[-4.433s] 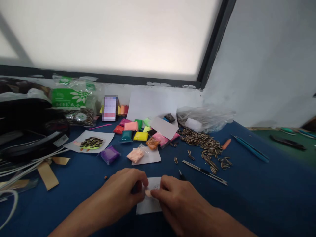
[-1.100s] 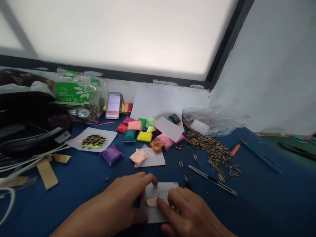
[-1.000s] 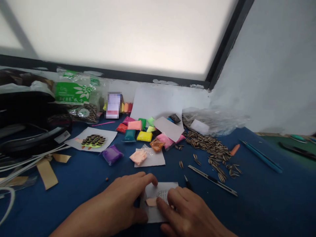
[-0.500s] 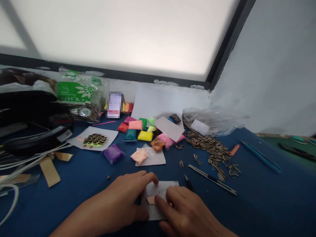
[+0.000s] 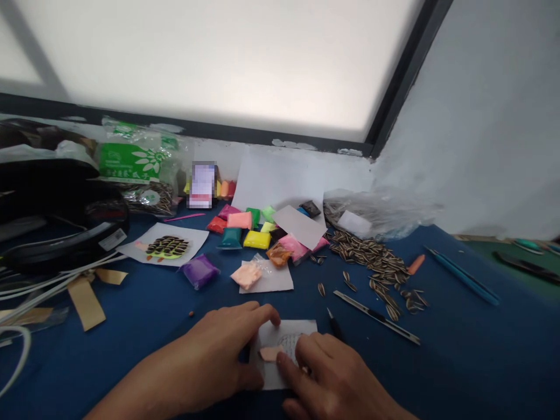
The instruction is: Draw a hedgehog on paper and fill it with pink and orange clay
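Observation:
A small white paper point(image 5: 273, 380) lies on the blue table, with a pencil-like patterned drawing point(image 5: 289, 343) partly covered by my right hand. My left hand point(image 5: 214, 353) holds the paper's left side, index fingertip near the top edge and thumb lower down. On the paper, a flat piece of peach clay point(image 5: 270, 353) lies against the drawing's left side. My right hand point(image 5: 335, 373) has its fingers curled, one digit pressing the clay's right end. What lies under its other fingers is mostly hidden. A dark pen point(image 5: 335, 324) rests just beyond that hand.
Past my hands lie an opened peach clay pack point(image 5: 247, 276), a purple clay pack point(image 5: 200, 272) and several other coloured packs. A finished-looking seed hedgehog picture point(image 5: 168, 246) lies left. Sunflower seeds point(image 5: 371, 256) and a utility knife point(image 5: 376, 317) are right. White cables point(image 5: 52, 277) cross the left.
My right hand has shifted slightly right and down on the paper, so more of the peach clay and the drawing shows. My left hand stays nearly still.

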{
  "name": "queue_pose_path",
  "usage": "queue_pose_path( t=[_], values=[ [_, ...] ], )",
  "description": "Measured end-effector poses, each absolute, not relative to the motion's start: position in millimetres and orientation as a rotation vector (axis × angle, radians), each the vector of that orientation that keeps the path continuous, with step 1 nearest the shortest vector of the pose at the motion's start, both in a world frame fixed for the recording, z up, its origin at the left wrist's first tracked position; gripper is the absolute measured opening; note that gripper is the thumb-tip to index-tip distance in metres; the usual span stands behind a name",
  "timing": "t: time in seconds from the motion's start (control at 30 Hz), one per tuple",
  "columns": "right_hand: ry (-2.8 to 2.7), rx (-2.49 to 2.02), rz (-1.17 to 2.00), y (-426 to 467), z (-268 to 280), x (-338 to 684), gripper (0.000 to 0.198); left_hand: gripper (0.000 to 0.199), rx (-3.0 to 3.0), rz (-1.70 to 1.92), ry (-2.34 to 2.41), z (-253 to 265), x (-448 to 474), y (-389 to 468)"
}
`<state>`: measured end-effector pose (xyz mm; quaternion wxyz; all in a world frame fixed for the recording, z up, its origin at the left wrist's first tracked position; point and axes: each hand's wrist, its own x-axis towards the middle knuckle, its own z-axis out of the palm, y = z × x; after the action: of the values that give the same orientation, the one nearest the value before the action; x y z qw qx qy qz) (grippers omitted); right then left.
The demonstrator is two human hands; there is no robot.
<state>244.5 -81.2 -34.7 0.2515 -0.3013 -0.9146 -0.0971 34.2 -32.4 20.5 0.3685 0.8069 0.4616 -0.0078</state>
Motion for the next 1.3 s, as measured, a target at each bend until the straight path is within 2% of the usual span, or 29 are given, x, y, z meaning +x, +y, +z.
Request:
queue_pose_path(
  t=[0.27, 0.63, 0.93, 1.07, 1.17, 1.3],
  values=[
    [-2.539, -0.8, -0.246, -84.8, -36.4, 246.0, 0.046, 0.047, 2.053, -0.022, 1.19, 24.1, 34.4, -33.1],
    [-2.516, -0.807, -0.235, -82.5, -36.8, 238.9, 0.059, 0.05, 2.06, 0.004, 1.174, 17.6, 32.9, -32.4],
    [-2.5, -0.782, -0.186, -81.9, -36.9, 244.8, 0.043, 0.046, 2.075, 0.033, 1.149, 18.6, 32.5, -31.8],
    [-2.491, -0.822, -0.252, -81.3, -37.2, 239.2, 0.051, 0.044, 2.074, 0.037, 1.169, 11.3, 29.8, -32.2],
    [-2.508, -0.829, -0.261, -82.0, -40.2, 235.1, 0.061, 0.037, 2.086, 0.065, 1.204, 3.9, 26.0, -32.4],
    [-2.558, -0.849, -0.256, -82.7, -44.9, 234.9, 0.056, 0.02, 2.129, 0.063, 1.214, 3.9, 26.7, -32.8]
  ],
)
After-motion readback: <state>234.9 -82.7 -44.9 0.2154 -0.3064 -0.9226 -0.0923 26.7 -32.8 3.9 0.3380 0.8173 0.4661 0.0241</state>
